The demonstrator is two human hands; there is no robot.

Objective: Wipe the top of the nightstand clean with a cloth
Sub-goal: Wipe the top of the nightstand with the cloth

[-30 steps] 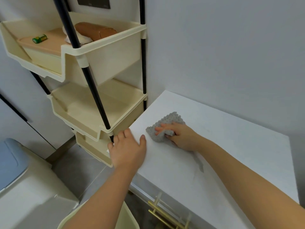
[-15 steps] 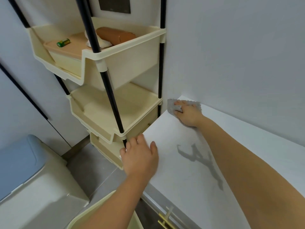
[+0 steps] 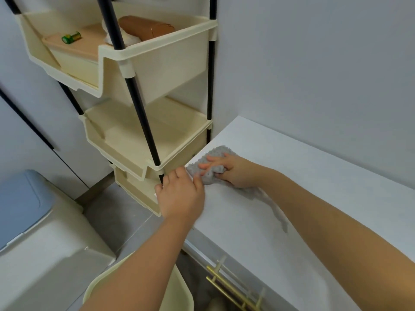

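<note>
Now my right grip (image 3: 226, 170) pinches the cloth (image 3: 219, 151) to scrub the nightstand (image 3: 303, 180) corner, my spread left grip (image 3: 179, 196) beside it bracing.

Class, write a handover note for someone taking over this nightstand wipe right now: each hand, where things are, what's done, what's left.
Right hand: grips the bunched grey cloth on the nightstand top, near its left edge.
Left hand: open, resting on that edge, thumb beside the cloth.
Done: wiping is under way; how much is covered does not show.
Left: probably the rest of the top, rightward and toward the front.
</note>
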